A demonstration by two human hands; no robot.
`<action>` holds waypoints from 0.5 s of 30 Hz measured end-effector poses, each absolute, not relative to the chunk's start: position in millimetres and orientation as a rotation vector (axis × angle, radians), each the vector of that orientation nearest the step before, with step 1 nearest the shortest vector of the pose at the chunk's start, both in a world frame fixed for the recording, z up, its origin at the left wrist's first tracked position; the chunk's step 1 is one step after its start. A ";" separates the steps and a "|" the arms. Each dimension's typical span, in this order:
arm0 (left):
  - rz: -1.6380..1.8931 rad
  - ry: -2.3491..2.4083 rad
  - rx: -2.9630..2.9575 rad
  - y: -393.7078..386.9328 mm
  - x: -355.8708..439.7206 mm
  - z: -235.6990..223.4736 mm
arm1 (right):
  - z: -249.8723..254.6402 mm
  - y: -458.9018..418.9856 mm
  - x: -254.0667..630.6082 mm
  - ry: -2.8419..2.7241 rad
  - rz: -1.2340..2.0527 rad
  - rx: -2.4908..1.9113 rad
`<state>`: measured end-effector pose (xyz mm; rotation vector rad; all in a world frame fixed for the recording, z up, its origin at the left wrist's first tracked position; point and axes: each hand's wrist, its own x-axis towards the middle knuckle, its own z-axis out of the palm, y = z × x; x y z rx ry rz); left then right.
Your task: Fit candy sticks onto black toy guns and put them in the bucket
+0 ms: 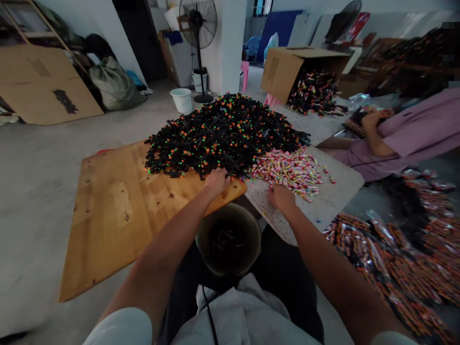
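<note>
My left hand (217,181) is at the near edge of a large heap of black plastic pieces (215,134) with orange and green tips. Its fingers are curled around a black piece, mostly hidden by the hand. My right hand (283,198) is closed, fingertips down, beside a pile of small pink, white and yellow tubes (291,170). What its fingers hold, if anything, is too small to make out. Between my knees stands a bucket (251,239) with dark pieces inside, below the table edges.
The heap lies across a wooden board (118,206) and a speckled tabletop (338,191). At the right sits a co-worker in a pink shirt (420,124). Bagged orange-and-black items (395,263) cover the floor there. A tipped cardboard box (283,72) spills pieces behind; a fan (197,48) stands farther back.
</note>
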<state>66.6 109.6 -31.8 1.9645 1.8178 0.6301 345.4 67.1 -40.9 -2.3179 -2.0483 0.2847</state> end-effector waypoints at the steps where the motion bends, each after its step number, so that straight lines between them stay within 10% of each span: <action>1: 0.665 1.807 1.950 106.2 64.0 -31.6 | -39.1 69.1 345.5 -2.054 0.283 -2.308; 15: 1.209 0.747 0.551 3.1 73.5 -19.0 | -20.7 -30.5 248.5 -1.508 1.208 -1.179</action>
